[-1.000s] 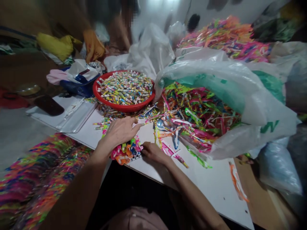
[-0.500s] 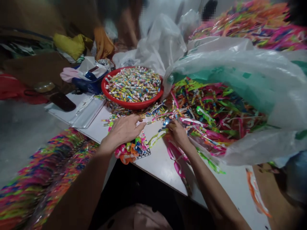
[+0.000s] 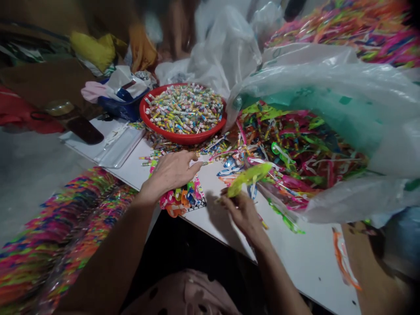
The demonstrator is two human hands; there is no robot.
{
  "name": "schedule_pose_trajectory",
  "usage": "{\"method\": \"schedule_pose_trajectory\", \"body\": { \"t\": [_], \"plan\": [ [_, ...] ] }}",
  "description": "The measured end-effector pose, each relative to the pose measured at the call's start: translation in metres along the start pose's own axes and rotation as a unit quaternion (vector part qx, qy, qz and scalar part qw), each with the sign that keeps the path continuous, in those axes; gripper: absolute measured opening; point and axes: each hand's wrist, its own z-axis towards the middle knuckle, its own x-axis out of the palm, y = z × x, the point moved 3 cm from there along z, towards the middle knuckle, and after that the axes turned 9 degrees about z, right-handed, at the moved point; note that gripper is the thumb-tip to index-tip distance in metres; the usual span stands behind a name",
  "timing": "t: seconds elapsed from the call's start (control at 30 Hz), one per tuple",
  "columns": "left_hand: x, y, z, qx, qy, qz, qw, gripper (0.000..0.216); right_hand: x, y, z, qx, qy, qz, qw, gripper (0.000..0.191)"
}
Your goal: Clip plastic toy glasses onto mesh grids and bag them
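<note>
Right hand (image 3: 244,214) raised just above the white surface (image 3: 295,262), fingertips pinched together on one end of a lime-green plastic strip (image 3: 249,179), with the strip angling up toward 1 o'clock, clear of the things around it. Left hand (image 3: 172,173) spread palm down, fingers pointing toward 3 o'clock, either pressing or only resting, impossible to tell which, just above a small bunch of pink, orange and blue plastic pieces (image 3: 180,201). Under the edge of that bunch, a black-and-white gridded pad (image 3: 198,203). Just beyond the left hand, at 12 o'clock, a scatter of small striped tubes (image 3: 157,153) on the surface, and farther on, a red plastic basin (image 3: 179,139) heaped with similar tubes. At 2 o'clock from the right hand, a big white plastic bag with green print (image 3: 328,74) lying open around a tangle of coloured strips (image 3: 295,148). Step in hand, as a judgement: picking single strips out of that tangle, one at a time. Called for next, as far as can be judged: a steady pinch on the strip and a bare patch of surface for it, away from the loose tubes.
</note>
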Motion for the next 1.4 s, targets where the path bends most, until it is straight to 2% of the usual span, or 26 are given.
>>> {"method": "schedule_pose_trajectory", "body": {
  "t": [0.03,0.1,0.17,0.23,0.3,0.37,0.5,0.57,0.6,0.7,0.8,0.93,1.03,1.1,1.2,1.27,1.33,1.37,1.4],
  "plan": [
    [0.0,0.0,0.0,-0.001,-0.001,-0.001,1.0,0.046,0.017,-0.004,-0.004,0.001,0.018,0.033,0.999,0.025],
    [0.0,0.001,0.0,-0.003,-0.003,-0.002,1.0,0.045,0.042,-0.016,-0.01,0.018,0.013,0.06,0.998,0.023],
    [0.001,0.001,-0.001,0.001,-0.008,-0.006,1.0,0.046,0.054,-0.026,-0.012,0.036,-0.016,0.06,0.997,0.023],
    [0.001,0.002,-0.001,0.004,-0.016,-0.01,1.0,0.047,0.057,-0.029,-0.011,0.015,-0.026,0.045,0.999,0.024],
    [0.002,0.003,-0.001,0.004,-0.019,-0.013,1.0,0.047,0.059,-0.024,-0.008,-0.038,-0.002,-0.003,0.999,0.023],
    [0.003,0.003,-0.001,0.004,-0.018,-0.018,1.0,0.048,0.065,-0.016,-0.003,-0.058,0.037,-0.083,0.994,0.021],
    [0.002,0.001,-0.001,0.013,-0.026,-0.022,0.999,0.048,0.081,-0.002,0.007,0.041,0.1,-0.279,0.954,0.023],
    [0.002,0.0,-0.001,0.004,-0.023,-0.017,1.0,0.047,0.085,0.002,0.008,0.056,0.122,-0.314,0.94,0.025],
    [0.001,0.001,-0.001,-0.001,-0.02,-0.016,1.0,0.047,0.084,0.002,0.007,0.042,0.124,-0.31,0.942,0.024],
    [0.0,0.002,0.0,-0.008,-0.007,-0.024,1.0,0.046,0.064,-0.007,-0.006,-0.049,0.068,-0.306,0.948,0.02],
    [-0.002,0.002,0.001,-0.023,-0.009,-0.03,0.999,0.044,0.025,-0.028,-0.028,-0.136,0.008,-0.369,0.919,0.022],
    [-0.001,-0.012,-0.001,-0.074,-0.026,-0.038,0.996,0.045,-0.031,-0.057,-0.042,-0.215,0.044,-0.443,0.869,0.024],
    [0.0,-0.035,-0.008,-0.114,-0.046,-0.065,0.99,0.048,-0.053,-0.063,-0.037,-0.244,0.033,-0.469,0.848,0.029],
    [-0.003,-0.048,-0.016,-0.115,-0.054,-0.085,0.988,0.049,-0.048,-0.06,-0.034,-0.246,0.007,-0.446,0.861,0.029],
    [-0.016,-0.044,-0.026,-0.097,-0.079,-0.106,0.986,0.05,-0.02,-0.05,-0.035,-0.217,-0.027,-0.34,0.915,0.03],
    [-0.028,-0.019,-0.028,-0.096,-0.137,-0.128,0.978,0.048,0.002,-0.044,-0.037,-0.179,-0.038,-0.243,0.953,0.033],
    [-0.031,0.018,-0.026,-0.11,-0.182,-0.191,0.958,0.043,0.017,-0.042,-0.038,-0.134,-0.053,-0.157,0.977,0.035],
    [-0.026,0.035,-0.025,-0.117,-0.177,-0.247,0.946,0.041,0.022,-0.042,-0.038,-0.114,-0.06,-0.124,0.984,0.035],
    [-0.016,0.049,-0.024,-0.125,-0.14,-0.328,0.926,0.039,0.026,-0.042,-0.037,-0.097,-0.066,-0.098,0.988,0.035]
  ]
}}
